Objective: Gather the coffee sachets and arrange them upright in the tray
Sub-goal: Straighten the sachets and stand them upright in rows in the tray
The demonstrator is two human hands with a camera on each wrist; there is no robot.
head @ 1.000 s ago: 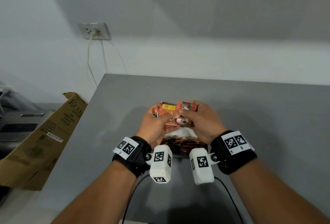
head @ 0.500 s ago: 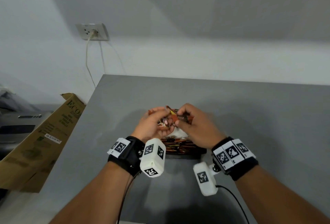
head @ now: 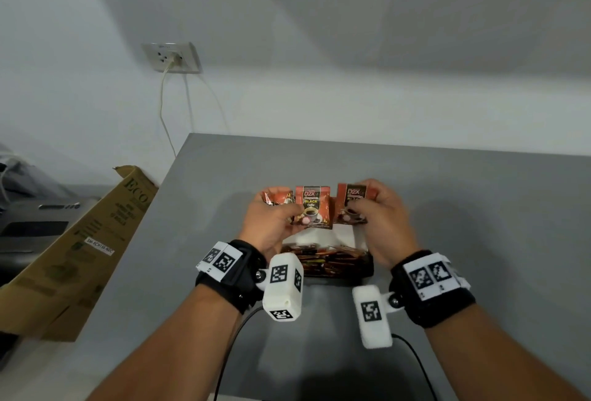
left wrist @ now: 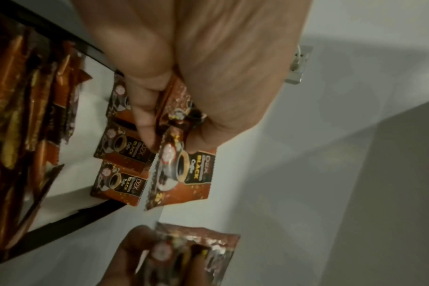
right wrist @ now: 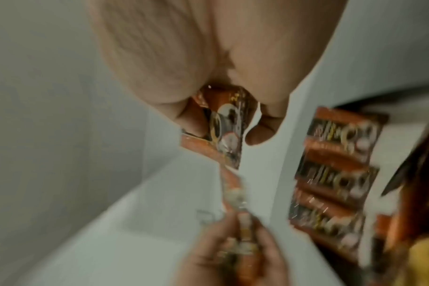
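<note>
Orange-brown "D2X Black Coffee" sachets are held above the tray [head: 367, 268]. My left hand [head: 287, 215] pinches one sachet [head: 311, 207] upright, face toward me, and grips another sachet [head: 276, 197] further left. My right hand [head: 361, 205] pinches a third sachet [head: 348, 205] by its side. The black-rimmed tray sits just below the hands, with several sachets [head: 329, 258] standing packed in it. In the left wrist view, the left hand's thumb and fingers pinch a sachet [left wrist: 184, 174] beside the tray rim [left wrist: 74, 216]. The blurred right wrist view shows a sachet [right wrist: 223, 131] pinched between thumb and fingers.
The grey table [head: 447, 208] ends at a left edge near a tilted cardboard box [head: 80, 240]. A wall socket [head: 172, 58] with a hanging cable is at the back left. Black cables [head: 230, 352] trail from my wrists near the front edge.
Both hands were bunched together on a cluster of sachets. They have drawn apart sideways, each now holding its own sachet upright with the printed face toward me.
</note>
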